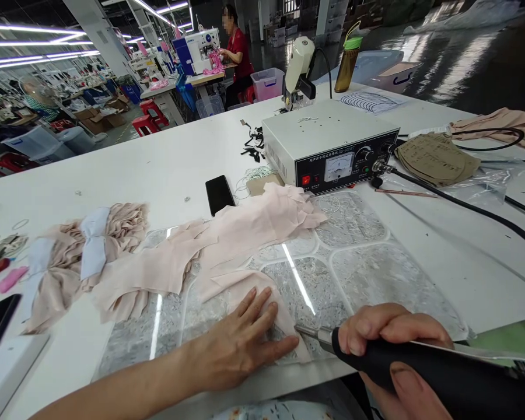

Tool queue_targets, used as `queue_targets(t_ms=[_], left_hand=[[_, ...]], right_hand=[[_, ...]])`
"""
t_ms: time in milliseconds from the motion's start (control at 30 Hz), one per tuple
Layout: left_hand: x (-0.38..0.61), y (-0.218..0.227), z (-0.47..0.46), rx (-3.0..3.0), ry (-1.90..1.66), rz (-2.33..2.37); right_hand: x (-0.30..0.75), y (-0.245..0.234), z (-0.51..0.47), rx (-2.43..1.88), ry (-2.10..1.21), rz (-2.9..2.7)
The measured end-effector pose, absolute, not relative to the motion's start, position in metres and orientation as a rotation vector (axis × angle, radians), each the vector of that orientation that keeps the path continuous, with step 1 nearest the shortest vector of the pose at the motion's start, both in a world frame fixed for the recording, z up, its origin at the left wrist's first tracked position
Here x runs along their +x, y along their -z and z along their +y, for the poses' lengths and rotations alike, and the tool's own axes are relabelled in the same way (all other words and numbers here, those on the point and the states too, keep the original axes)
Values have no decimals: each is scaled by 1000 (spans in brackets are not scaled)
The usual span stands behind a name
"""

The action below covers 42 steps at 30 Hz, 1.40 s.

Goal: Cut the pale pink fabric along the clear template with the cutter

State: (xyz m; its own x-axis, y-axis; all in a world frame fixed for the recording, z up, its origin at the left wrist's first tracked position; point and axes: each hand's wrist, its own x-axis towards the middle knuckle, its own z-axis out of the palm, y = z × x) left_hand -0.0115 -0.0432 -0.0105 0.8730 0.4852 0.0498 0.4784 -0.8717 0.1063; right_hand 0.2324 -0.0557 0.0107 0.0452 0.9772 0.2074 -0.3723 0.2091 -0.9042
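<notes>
My left hand (240,341) lies flat with its fingers spread on a pale pink fabric piece (249,286), on a grey marbled tile board (367,280). My right hand (394,338) is wrapped round the black handle of a handheld ultrasonic welder (441,373). Its narrow metal tip points left and meets the fabric's edge close to my left thumb; whether it presses down I cannot tell. Just beyond my left hand, loose stacks of cut pink fabric (262,216) spread over the board. Tied fabric bundles (96,239) lie farther left.
A white-and-black control box (336,146) stands behind the board, with a black cable (464,204) running right. A phone (219,195), brown pattern pieces (437,157) and a bottle (347,64) are on the white table (157,163). A co-worker (238,52) sits at a sewing machine.
</notes>
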Motion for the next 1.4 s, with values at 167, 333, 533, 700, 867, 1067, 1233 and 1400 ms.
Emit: queue_targets(t_ms=[167,333,533,700,867,1067,1233,1400], left_hand=[[-11,11,-44,2957,-116,731],[-10,9,-44,2953,-120,719],[-10,11,-44,2962,-150,741],[-11,11,-44,2951,-114,751],[-8,4,-43,2956,-70,722],[-5,0,-42,2964,-118,714],[-6,1,-42,2968,-127,718],[-7,2,-43,2972,-153,730]], right_hand=[[229,-14,-55,-798,-1204,-970],[224,-16,-51,-783,-1185,-917],[222,-14,-46,-739,-1172,-950],[224,-12,-48,-728,-1153,-952],[224,-11,-52,-747,-1127,-933],[225,-12,-54,-752,-1132,-973],[226,-12,-52,-761,-1140,-989],[223,-15,-51,-778,-1134,-965]])
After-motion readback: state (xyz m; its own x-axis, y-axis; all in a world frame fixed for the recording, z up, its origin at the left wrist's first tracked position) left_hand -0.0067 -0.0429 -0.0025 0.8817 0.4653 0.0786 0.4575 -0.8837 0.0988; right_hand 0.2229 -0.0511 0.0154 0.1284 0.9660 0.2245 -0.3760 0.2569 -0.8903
